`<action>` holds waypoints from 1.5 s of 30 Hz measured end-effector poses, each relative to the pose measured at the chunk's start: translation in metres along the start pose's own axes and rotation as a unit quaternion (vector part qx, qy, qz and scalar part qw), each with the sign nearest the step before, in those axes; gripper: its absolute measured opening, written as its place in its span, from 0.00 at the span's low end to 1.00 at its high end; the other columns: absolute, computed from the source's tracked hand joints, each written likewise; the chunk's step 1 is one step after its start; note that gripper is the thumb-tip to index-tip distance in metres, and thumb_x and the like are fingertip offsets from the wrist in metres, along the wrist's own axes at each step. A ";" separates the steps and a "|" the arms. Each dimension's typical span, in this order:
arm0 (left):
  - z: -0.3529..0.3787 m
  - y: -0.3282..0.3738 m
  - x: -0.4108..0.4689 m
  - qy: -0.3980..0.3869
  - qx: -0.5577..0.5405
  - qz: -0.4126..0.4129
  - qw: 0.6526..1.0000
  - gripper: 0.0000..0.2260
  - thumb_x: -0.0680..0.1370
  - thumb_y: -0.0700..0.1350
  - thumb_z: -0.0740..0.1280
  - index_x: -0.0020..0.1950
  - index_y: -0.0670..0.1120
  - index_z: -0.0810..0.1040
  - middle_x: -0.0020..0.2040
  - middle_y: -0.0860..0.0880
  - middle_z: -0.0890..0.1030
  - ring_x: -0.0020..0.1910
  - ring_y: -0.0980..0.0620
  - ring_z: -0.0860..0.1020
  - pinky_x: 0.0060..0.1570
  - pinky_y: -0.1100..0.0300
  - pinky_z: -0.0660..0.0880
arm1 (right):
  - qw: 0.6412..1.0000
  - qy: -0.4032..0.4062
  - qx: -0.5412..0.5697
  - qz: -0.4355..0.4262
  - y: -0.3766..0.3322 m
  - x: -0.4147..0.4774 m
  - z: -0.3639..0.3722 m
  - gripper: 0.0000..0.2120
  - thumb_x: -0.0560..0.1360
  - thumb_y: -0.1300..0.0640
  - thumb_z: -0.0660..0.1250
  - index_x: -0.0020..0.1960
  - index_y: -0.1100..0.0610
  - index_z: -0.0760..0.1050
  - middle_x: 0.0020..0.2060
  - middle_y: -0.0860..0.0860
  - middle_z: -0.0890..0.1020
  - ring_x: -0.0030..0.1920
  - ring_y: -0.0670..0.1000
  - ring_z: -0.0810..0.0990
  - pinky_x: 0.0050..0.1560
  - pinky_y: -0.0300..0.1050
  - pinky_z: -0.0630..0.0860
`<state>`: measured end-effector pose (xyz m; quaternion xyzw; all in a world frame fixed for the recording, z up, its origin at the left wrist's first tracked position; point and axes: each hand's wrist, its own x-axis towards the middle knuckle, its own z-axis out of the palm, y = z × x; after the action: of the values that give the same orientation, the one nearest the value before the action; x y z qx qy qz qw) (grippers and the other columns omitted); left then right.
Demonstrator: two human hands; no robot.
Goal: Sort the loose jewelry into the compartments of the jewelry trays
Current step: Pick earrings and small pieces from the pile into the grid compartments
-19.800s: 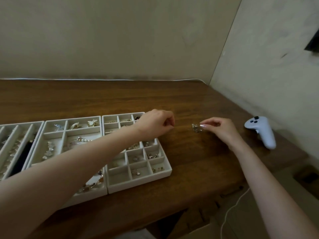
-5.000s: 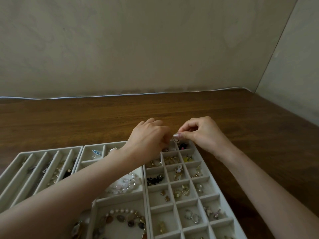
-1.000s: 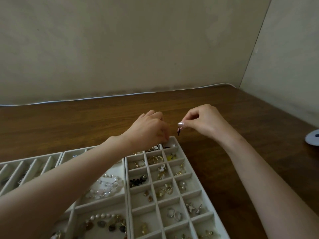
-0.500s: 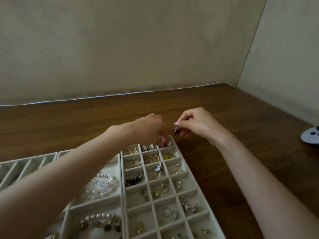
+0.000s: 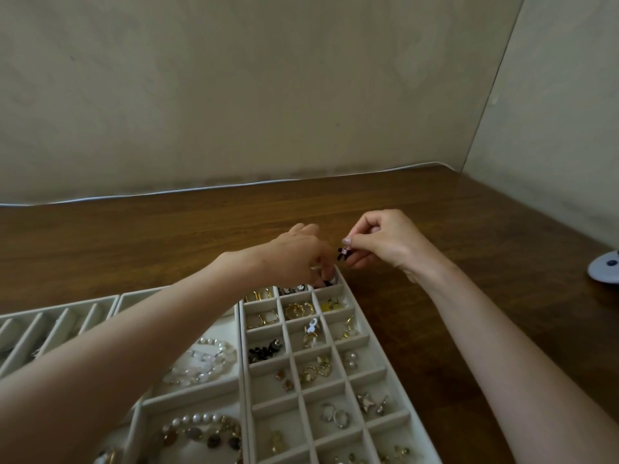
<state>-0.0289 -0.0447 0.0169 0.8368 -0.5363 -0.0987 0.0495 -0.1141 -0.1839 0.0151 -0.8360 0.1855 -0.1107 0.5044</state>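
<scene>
Where the view is nearest, pearl bracelets (image 5: 201, 430) in the middle tray (image 5: 187, 401), rings and earrings in small cells of the gridded tray (image 5: 385, 360). Farther, left hand (image 5: 298, 259) with fingertips pinched on a dark piece at the far right corner cell. Just above, right hand (image 5: 385, 242) pinching a small black bow earring (image 5: 342, 253). Beyond, wooden table (image 5: 167, 229), white controller (image 5: 606, 271) at right edge.
</scene>
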 end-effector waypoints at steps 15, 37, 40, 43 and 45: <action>-0.009 -0.004 -0.006 0.067 -0.124 0.001 0.990 0.04 0.74 0.46 0.69 0.43 0.53 0.75 0.39 0.60 0.74 0.34 0.65 0.71 0.33 0.77 0.67 | 0.998 0.027 -0.004 -0.052 0.002 0.000 -0.002 0.06 0.74 0.68 0.66 0.45 0.59 0.78 0.40 0.56 0.82 0.37 0.50 0.84 0.40 0.44 0.81; 0.000 -0.011 -0.010 0.105 -0.133 0.057 0.984 0.05 0.72 0.42 0.71 0.40 0.52 0.78 0.45 0.56 0.75 0.43 0.60 0.76 0.46 0.70 0.74 | 0.997 0.027 -0.020 -0.073 0.002 0.000 0.003 0.06 0.75 0.67 0.65 0.46 0.58 0.78 0.40 0.54 0.82 0.38 0.48 0.84 0.41 0.41 0.81; 0.004 -0.009 -0.008 0.127 -0.134 0.063 0.981 0.06 0.72 0.38 0.71 0.42 0.49 0.78 0.45 0.55 0.75 0.43 0.60 0.77 0.47 0.69 0.75 | 0.996 0.029 -0.024 -0.078 0.001 0.000 0.004 0.07 0.75 0.67 0.64 0.47 0.58 0.78 0.40 0.53 0.82 0.38 0.47 0.84 0.41 0.40 0.81; 0.005 -0.007 -0.007 0.141 -0.140 0.061 0.978 0.07 0.72 0.36 0.70 0.47 0.45 0.78 0.47 0.55 0.74 0.44 0.61 0.78 0.48 0.69 0.76 | 0.996 0.030 -0.026 -0.080 0.001 -0.001 0.003 0.07 0.76 0.67 0.64 0.48 0.58 0.78 0.41 0.53 0.82 0.39 0.47 0.83 0.41 0.40 0.81; 0.005 -0.008 -0.007 0.141 -0.131 0.056 0.980 0.06 0.72 0.37 0.70 0.46 0.46 0.79 0.50 0.54 0.73 0.44 0.62 0.77 0.48 0.71 0.75 | 0.996 0.030 -0.030 -0.081 0.001 -0.001 0.003 0.07 0.76 0.67 0.64 0.49 0.59 0.78 0.41 0.53 0.82 0.39 0.47 0.83 0.41 0.39 0.80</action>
<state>-0.0260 -0.0354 0.0109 0.7973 -0.5523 -0.0466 0.2390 -0.1137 -0.1813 0.0132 -0.8593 0.1357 -0.1710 0.4625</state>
